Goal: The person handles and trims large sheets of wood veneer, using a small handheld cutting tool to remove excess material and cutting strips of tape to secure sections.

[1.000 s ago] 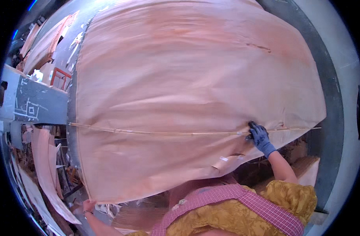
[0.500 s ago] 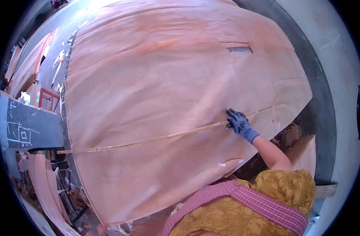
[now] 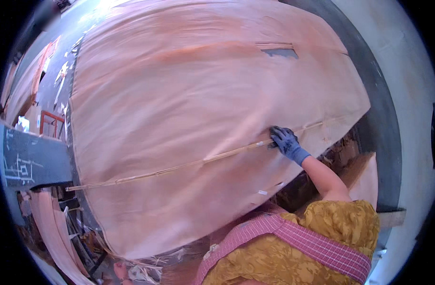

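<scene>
My right hand (image 3: pixel 285 141), in a blue knit glove with dark-coated fingers, is closed over a long thin wooden stick (image 3: pixel 193 163). The stick lies slantwise across a broad, pinkish-tan sheet of wood veneer (image 3: pixel 170 109). Its left end juts past the sheet's left edge, and its other end shows to the right of my hand. Toward the far right, the sheet has a slot-shaped hole (image 3: pixel 281 52) with dark grey showing through. A small white tag (image 3: pixel 262 192) lies near the edge closest to me. My left hand is out of sight.
At the left stands a blue-grey metal beam (image 3: pixel 34 156) with chalk marks, and behind it a red frame (image 3: pixel 51 122). Veneer strips (image 3: pixel 49 218) and scraps lie below the beam. A small pink shape (image 3: pixel 120 270), hard to make out, sits by the sheet's near-left corner.
The view has shifted a little. The sheet's near edge has moved away from me, and its small lifted flap there no longer stands out. My right hand stays on the stick.
</scene>
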Tool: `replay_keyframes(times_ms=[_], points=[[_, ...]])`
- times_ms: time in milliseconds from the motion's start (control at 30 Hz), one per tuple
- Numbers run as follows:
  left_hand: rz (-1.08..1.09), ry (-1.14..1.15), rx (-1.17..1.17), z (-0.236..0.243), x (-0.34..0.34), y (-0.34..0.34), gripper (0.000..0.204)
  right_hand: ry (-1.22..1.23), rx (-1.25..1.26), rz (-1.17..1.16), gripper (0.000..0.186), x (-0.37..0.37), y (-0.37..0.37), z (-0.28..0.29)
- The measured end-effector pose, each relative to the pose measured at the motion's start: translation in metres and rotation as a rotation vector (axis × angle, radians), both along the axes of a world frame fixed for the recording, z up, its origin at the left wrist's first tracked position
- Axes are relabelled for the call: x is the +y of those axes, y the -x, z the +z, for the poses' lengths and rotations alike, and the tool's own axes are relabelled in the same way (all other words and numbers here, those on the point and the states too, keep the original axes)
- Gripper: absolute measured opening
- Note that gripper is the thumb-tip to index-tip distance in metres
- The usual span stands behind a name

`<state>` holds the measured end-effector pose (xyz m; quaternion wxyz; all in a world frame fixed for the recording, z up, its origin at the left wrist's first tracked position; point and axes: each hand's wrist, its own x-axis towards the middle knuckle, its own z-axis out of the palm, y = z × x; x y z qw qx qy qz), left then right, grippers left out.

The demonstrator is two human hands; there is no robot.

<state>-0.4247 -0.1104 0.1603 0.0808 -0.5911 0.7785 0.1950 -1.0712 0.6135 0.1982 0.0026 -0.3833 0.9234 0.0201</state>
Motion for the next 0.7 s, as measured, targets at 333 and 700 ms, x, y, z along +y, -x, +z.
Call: replay_keyframes(times_ms=[333, 700], points=[[-0.106, -0.096, 0.336, 0.031, 0.126, 0.207, 0.026, -0.131, 0.062, 0.022, 0.034, 0.051, 0.009, 0.009], [-0.096, 0.127, 0.243, 0.016, 0.191, 0.269, 0.054, 0.16, 0.294, -0.086, 0.03, 0.12, 0.016, -0.065]])
